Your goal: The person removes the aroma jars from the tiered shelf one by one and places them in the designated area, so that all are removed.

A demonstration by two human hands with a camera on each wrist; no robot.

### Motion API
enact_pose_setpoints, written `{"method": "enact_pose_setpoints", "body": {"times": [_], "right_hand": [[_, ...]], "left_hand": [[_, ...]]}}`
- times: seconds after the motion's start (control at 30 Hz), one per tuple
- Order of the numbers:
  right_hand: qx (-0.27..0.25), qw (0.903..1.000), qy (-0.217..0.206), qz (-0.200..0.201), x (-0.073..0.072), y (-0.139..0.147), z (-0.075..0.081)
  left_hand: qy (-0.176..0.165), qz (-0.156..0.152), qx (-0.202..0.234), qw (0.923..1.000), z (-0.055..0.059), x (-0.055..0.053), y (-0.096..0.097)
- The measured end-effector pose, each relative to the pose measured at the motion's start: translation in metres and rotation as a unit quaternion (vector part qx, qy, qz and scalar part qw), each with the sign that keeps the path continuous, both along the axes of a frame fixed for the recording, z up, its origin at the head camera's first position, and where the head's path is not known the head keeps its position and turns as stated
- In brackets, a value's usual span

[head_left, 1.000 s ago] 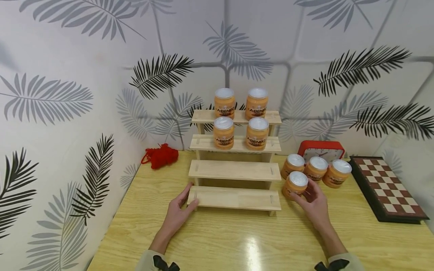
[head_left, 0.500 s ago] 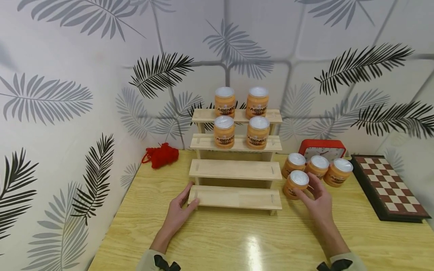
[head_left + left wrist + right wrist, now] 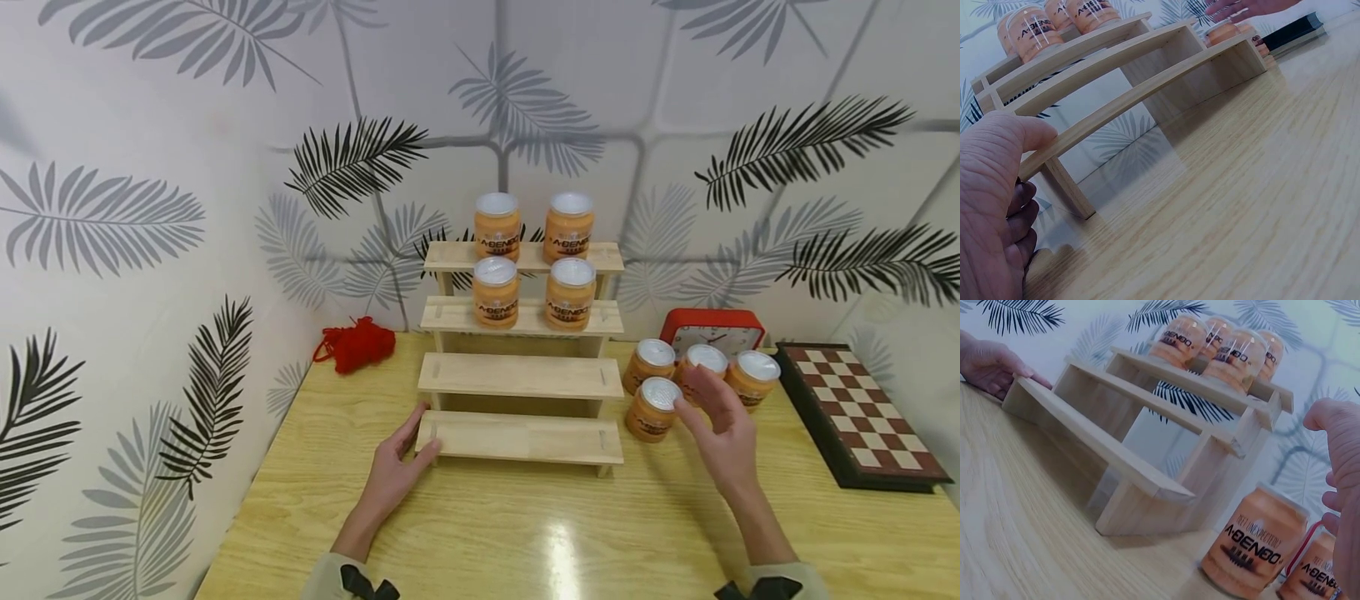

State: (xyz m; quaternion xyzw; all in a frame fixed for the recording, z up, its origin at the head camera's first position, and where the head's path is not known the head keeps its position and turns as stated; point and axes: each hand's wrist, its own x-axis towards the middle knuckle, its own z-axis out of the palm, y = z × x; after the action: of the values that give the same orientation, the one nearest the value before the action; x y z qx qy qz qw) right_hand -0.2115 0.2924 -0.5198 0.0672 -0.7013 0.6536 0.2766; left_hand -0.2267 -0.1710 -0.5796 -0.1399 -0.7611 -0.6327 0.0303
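1. The left hand (image 3: 393, 468), at about eight o'clock of the pale wooden four-step rack (image 3: 520, 375), pinches the left end of its lowest step, thumb on top. A tug there would probably tilt or slide the rack.
2. Such a jolt could topple the four upright orange cylindrical jars (image 3: 496, 304), two apiece on the upper two steps.
3. The right hand (image 3: 729, 442), at four o'clock, is spread and holds nothing; whether its thumb touches the nearest orange cylindrical jar (image 3: 649, 419) I cannot tell.
4. That jar stands upright on the yellow wood-grain table (image 3: 465, 533), also at four o'clock of the rack. A careless sweep of the fingers could tip it.
5. Three matching orange jars (image 3: 645, 372) crowd between its twelve and three o'clock, before the red-framed clock (image 3: 712, 320); bumping one might jostle its neighbours.
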Motion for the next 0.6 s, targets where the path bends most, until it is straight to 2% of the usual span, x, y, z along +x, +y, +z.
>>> {"method": "enact_pose_setpoints", "body": {"times": [0.33, 0.6], "right_hand": [[0.0, 0.9994, 0.007, 0.034, 0.0, -0.012, 0.019], [0.031, 0.9984, 0.011, 0.047, -0.01, -0.024, 0.031]], "left_hand": [[-0.001, 0.001, 0.001, 1.0, -0.001, 0.0, -0.001], [0.002, 0.0, -0.001, 1.0, -0.002, 0.0, 0.0]]}}
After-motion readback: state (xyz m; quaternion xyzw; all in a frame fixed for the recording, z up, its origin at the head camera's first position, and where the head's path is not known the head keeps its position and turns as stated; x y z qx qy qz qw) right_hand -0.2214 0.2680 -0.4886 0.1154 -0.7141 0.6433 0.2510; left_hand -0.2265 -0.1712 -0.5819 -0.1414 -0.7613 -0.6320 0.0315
